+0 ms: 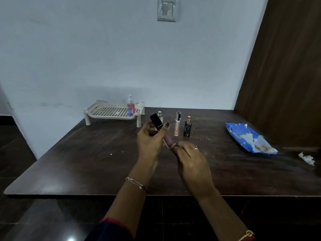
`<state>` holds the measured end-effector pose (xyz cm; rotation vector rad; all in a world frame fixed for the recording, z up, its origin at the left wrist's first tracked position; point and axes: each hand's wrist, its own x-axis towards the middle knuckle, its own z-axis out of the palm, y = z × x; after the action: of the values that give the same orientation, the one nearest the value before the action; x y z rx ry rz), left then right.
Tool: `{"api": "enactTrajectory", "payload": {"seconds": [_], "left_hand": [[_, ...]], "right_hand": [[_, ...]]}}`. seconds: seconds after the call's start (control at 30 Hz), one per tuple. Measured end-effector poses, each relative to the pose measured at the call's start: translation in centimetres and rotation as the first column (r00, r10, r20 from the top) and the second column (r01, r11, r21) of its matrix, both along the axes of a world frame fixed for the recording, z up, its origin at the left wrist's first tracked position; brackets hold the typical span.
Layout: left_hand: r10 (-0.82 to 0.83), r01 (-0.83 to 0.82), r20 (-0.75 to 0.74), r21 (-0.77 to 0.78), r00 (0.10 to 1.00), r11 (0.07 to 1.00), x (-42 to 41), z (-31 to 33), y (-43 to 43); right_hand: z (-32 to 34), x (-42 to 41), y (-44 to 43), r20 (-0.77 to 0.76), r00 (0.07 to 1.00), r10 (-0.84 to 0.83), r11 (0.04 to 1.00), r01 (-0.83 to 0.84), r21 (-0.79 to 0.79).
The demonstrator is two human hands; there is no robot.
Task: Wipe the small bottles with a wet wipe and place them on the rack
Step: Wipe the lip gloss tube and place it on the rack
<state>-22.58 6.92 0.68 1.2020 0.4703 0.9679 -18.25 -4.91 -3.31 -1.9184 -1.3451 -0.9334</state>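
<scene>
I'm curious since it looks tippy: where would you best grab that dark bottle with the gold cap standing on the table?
Take the dark bottle by its square body, probably, not the narrow gold cap. Come from the right: the slim pink bottle stands close on its left, while its right side is open. Its flat sides should suit a pinch by the right hand.

Rack point(104, 111): one.
Small bottles: five in all.
On the rack: one, the pink spray bottle point(130, 108).
Standing just right of the rack: three, the silver-topped bottle point(159, 114), the tall clear bottle point(177, 124) and the dark gold-capped bottle point(187, 126).
Held in front of the rack: one, the purple bottle point(168, 140).
Hands: two, the left hand point(151, 140) and the right hand point(191, 160), both on the purple bottle.
Wipe pack point(248, 138): one, well right of the rack.
Crumpled scrap point(306, 158): one, farther right.
Bracelets: two, a chain bracelet point(136, 182) and a thread bracelet point(247, 234).
Ring point(196, 148): one.
Wall switch point(166, 9): one, above the rack.
</scene>
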Motion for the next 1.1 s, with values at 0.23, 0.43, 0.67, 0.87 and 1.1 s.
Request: {"api": "enactTrajectory", "payload": {"seconds": [0.23,0.43,0.67,0.87,1.1], "left_hand": [[0.026,-0.026,0.002,0.012,1.0,1.0,-0.1,0.4,0.6],[0.023,-0.023,0.035,-0.003,0.999,1.0,0.2,-0.3,-0.2],[0.034,-0.035,-0.009,-0.083,0.999,0.996,-0.3,-1.2,1.0],[0.086,-0.084,-0.066,0.025,0.994,0.996,-1.0,-0.1,5.9],[0.224,-0.147,-0.299,0.259,0.928,0.955,-1.1,1.5,17.0]], "right_hand": [[-1.4,0.5,-1.3,-0.217,0.971,0.103,0.984,-0.068,0.162],[1.6,-0.2,1.1,-0.083,0.988,0.13,0.986,-0.121,0.112],[-0.6,0.1,1.0,-0.022,0.995,0.099,0.995,-0.099,-0.005],[-1.1,1.3,2.2,-0.319,0.939,0.125,0.987,-0.15,-0.053],[1.4,3.5,8.4,-0.759,0.561,0.329,0.943,-0.156,0.293]]}}
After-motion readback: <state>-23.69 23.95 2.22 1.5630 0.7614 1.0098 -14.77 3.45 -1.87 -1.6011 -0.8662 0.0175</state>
